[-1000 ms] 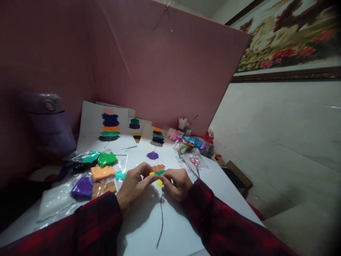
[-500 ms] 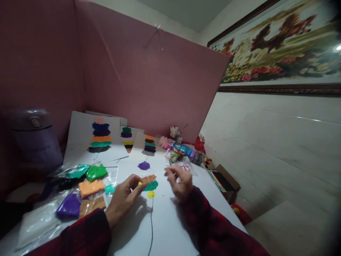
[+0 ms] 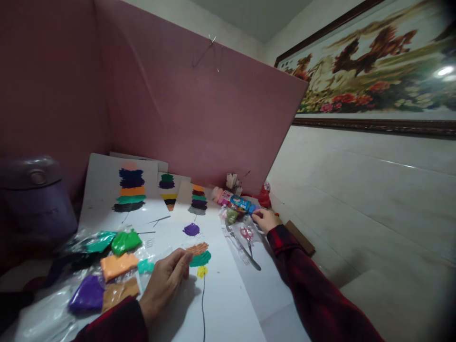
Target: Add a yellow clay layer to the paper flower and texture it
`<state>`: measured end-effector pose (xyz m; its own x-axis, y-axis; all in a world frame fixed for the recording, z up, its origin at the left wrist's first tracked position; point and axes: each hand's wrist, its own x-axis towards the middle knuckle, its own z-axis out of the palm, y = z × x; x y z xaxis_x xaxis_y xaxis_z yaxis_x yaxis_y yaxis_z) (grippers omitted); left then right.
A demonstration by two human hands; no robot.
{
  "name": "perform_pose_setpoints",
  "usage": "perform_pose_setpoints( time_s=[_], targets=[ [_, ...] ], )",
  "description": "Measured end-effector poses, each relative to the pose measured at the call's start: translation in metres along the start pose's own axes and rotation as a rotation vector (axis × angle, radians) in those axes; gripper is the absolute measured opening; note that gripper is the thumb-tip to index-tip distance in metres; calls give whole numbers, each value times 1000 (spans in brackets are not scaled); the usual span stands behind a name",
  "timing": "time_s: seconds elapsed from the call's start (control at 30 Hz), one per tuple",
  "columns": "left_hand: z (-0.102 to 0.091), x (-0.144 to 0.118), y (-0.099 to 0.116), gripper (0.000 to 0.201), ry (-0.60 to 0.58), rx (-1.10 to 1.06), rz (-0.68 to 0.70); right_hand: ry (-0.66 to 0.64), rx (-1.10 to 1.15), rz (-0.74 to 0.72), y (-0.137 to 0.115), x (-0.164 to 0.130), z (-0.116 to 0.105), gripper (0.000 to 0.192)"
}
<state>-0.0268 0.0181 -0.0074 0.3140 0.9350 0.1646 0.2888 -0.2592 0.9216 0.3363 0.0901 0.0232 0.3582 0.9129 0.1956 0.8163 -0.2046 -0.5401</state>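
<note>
Left hand flat on paper, fingers loose, holding nothing, just beside yellow clay dab. Right hand reaches clay packets at far surface edge; grip unclear. Packet print unreadable.

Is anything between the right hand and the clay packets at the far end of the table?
Nothing visible: the right hand already rests against the row of clay packets. The fork and scissors lie nearer, beside the sleeve.

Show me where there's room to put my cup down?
Bare white paper lies near the front edge, between the black line and the right sleeve. Left of the left hand it's crowded with clay bags; packets crowd the right hand.
</note>
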Motion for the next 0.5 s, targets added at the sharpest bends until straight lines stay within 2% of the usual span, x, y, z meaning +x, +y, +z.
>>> perform_pose_setpoints(
  time_s=[0.17,0.27,0.37,0.5],
  targets=[
    [-2,0,1,51,2,-1,-22,-91,-9,-109,-7,-2,25,29],
    [-2,0,3,52,6,-13,-33,-136,10,-185,-3,-1,28,29],
    [-1,0,2,52,10,-17,-50,-112,17,-193,12,10,9,30],
    [-1,1,0,52,4,-18,-54,-42,-14,-174,41,34,-35,32]
  ],
)
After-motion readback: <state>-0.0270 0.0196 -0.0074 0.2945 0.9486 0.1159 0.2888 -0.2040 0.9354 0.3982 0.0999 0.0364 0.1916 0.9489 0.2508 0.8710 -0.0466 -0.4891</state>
